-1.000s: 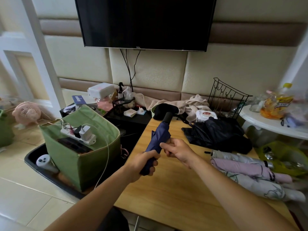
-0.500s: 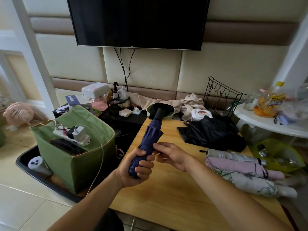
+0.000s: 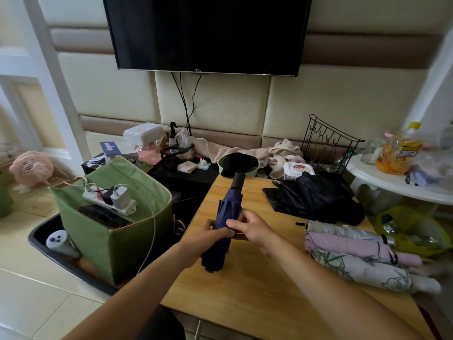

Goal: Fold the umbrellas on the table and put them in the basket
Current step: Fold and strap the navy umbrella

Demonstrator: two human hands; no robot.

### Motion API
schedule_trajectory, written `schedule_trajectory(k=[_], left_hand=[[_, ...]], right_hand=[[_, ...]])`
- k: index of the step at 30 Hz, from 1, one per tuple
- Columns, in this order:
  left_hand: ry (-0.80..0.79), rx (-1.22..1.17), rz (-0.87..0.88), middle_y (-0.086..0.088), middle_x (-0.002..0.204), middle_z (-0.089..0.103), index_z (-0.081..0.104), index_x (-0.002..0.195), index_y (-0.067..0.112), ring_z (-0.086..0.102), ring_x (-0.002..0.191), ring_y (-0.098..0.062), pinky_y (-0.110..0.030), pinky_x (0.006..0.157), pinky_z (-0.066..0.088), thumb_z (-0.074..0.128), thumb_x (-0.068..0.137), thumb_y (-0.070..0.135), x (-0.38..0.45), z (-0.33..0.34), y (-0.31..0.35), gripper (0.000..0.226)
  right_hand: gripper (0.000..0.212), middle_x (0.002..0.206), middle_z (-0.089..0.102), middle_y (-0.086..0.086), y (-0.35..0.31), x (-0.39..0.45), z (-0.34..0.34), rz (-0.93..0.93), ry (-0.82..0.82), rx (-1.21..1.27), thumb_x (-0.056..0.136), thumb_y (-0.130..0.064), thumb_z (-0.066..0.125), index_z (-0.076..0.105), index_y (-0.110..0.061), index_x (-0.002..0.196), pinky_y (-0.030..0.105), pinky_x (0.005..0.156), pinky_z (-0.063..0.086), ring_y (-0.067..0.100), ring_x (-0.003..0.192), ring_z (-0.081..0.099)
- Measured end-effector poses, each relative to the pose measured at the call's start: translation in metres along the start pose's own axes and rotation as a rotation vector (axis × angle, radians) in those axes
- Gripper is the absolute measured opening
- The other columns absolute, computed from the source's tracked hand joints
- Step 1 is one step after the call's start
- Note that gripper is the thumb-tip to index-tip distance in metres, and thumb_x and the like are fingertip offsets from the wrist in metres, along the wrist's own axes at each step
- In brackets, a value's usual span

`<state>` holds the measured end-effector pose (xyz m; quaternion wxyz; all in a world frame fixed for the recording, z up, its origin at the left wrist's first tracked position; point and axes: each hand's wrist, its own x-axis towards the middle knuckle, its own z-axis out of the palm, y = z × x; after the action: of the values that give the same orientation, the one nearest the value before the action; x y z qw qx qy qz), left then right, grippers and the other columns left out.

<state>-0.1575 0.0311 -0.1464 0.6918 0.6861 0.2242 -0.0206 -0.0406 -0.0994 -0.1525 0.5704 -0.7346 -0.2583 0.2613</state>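
A navy umbrella [image 3: 226,218] is held over the wooden tabletop [image 3: 247,288], near its left edge. It is collapsed, canopy loosely gathered, with its black handle [image 3: 238,180] pointing to the far side and its ragged canopy end toward the near side. The left hand [image 3: 208,238] curls round the canopy from the left, and the right hand [image 3: 252,228] grips it from the right, fingers bent over the fabric; the two hands touch at the middle of the umbrella.

To the right on the tabletop lie three folded umbrellas side by side, handles to the right: a silver one [image 3: 343,231] farthest, a pink one [image 3: 353,247] in the middle, and a white floral one [image 3: 362,271] nearest. Beyond them sits one black umbrella [image 3: 316,200], crumpled and unfolded.

Left of the tabletop, on the floor in a black tray [image 3: 49,251], stands one green basket [image 3: 117,231]; a white power strip [image 3: 109,198] with plugs lies across its top. A pink fan [image 3: 31,168] sits on the floor at far left. One TV [image 3: 208,33] hangs on the far wall, above a beige towel [image 3: 267,153] and a wire rack [image 3: 328,143]. A white round table [image 3: 402,182] with bottles stands at right.
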Motion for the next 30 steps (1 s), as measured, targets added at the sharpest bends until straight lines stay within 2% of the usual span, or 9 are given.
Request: schedule_trajectory(k=[2, 4, 9, 12, 15, 20, 24, 27, 30], left_hand=[[0.114, 0.159, 0.076, -0.012, 0.099, 0.071, 0.051, 0.122, 0.012, 0.074, 0.073, -0.020, -0.027, 0.061, 0.061, 0.080, 0.088, 0.026, 0.004, 0.006, -0.001, 0.047], [0.182, 0.199, 0.142, -0.013, 0.089, 0.068, 0.052, 0.117, 0.009, 0.067, 0.060, -0.015, -0.022, 0.052, 0.054, 0.078, 0.090, 0.023, 0.007, 0.008, -0.006, 0.040], [0.162, -0.001, 0.165, -0.015, 0.088, 0.067, 0.058, 0.115, 0.016, 0.065, 0.064, -0.024, -0.039, 0.065, 0.057, 0.071, 0.093, 0.017, 0.012, -0.004, -0.015, 0.026], [0.115, -0.058, 0.167, -0.013, 0.086, 0.066, 0.059, 0.116, 0.013, 0.064, 0.065, -0.026, -0.040, 0.065, 0.055, 0.071, 0.093, 0.016, 0.012, -0.007, -0.018, 0.025], [0.077, -0.095, 0.148, -0.013, 0.087, 0.066, 0.059, 0.121, 0.011, 0.063, 0.067, -0.026, -0.040, 0.064, 0.055, 0.073, 0.091, 0.019, 0.012, -0.006, -0.019, 0.034], [0.026, -0.160, 0.130, -0.015, 0.091, 0.063, 0.054, 0.125, 0.008, 0.060, 0.066, -0.026, -0.036, 0.060, 0.052, 0.068, 0.093, 0.016, 0.007, 0.001, -0.015, 0.035], [0.024, -0.176, 0.146, -0.015, 0.091, 0.061, 0.052, 0.126, 0.006, 0.058, 0.065, -0.026, -0.036, 0.058, 0.050, 0.062, 0.097, 0.016, 0.004, 0.007, -0.013, 0.033], [0.008, -0.165, 0.176, -0.015, 0.092, 0.061, 0.053, 0.126, 0.007, 0.058, 0.064, -0.025, -0.036, 0.058, 0.050, 0.057, 0.102, 0.026, 0.000, 0.009, -0.009, 0.031], [-0.046, -0.192, 0.179, -0.012, 0.090, 0.061, 0.056, 0.123, 0.005, 0.058, 0.064, -0.022, -0.033, 0.058, 0.050, 0.056, 0.101, 0.041, -0.005, 0.010, -0.007, 0.042]], right_hand=[[0.028, 0.088, 0.058, 0.010, 0.000, 0.001, 0.005, -0.012, 0.014, -0.038, 0.096, -0.025, 0.073, 0.050, -0.014, 0.085, 0.049, 0.086, 0.058, 0.025, 0.087, 0.064], [0.031, 0.093, 0.065, 0.016, -0.002, 0.001, 0.008, 0.002, 0.015, 0.002, 0.096, -0.026, 0.074, 0.050, -0.014, 0.081, 0.051, 0.088, 0.059, 0.028, 0.088, 0.068], [0.008, 0.112, 0.071, 0.025, -0.014, 0.000, -0.005, 0.106, -0.147, 0.180, 0.101, -0.010, 0.066, 0.061, -0.003, 0.100, 0.044, 0.094, 0.061, 0.031, 0.099, 0.073], [0.013, 0.118, 0.073, 0.025, -0.018, 0.000, -0.010, 0.171, -0.196, 0.242, 0.098, -0.013, 0.070, 0.063, -0.004, 0.103, 0.044, 0.096, 0.060, 0.031, 0.104, 0.075], [0.015, 0.120, 0.073, 0.022, -0.015, 0.000, -0.010, 0.200, -0.203, 0.241, 0.093, -0.020, 0.077, 0.067, -0.008, 0.098, 0.038, 0.094, 0.060, 0.029, 0.110, 0.073], [0.033, 0.111, 0.078, 0.012, -0.006, -0.002, -0.006, 0.226, -0.111, 0.241, 0.087, -0.023, 0.083, 0.069, -0.005, 0.111, 0.031, 0.090, 0.060, 0.016, 0.101, 0.076], [0.036, 0.107, 0.079, 0.008, -0.004, -0.004, -0.007, 0.236, -0.125, 0.280, 0.087, -0.027, 0.082, 0.069, -0.005, 0.113, 0.029, 0.089, 0.059, 0.014, 0.099, 0.075], [0.037, 0.108, 0.078, 0.011, -0.003, -0.005, -0.010, 0.223, -0.147, 0.302, 0.086, -0.030, 0.082, 0.068, -0.007, 0.110, 0.029, 0.088, 0.057, 0.016, 0.100, 0.075], [0.039, 0.109, 0.077, 0.013, -0.007, -0.007, -0.013, 0.211, -0.160, 0.230, 0.078, -0.042, 0.087, 0.069, -0.012, 0.095, 0.032, 0.090, 0.057, 0.019, 0.098, 0.073]])
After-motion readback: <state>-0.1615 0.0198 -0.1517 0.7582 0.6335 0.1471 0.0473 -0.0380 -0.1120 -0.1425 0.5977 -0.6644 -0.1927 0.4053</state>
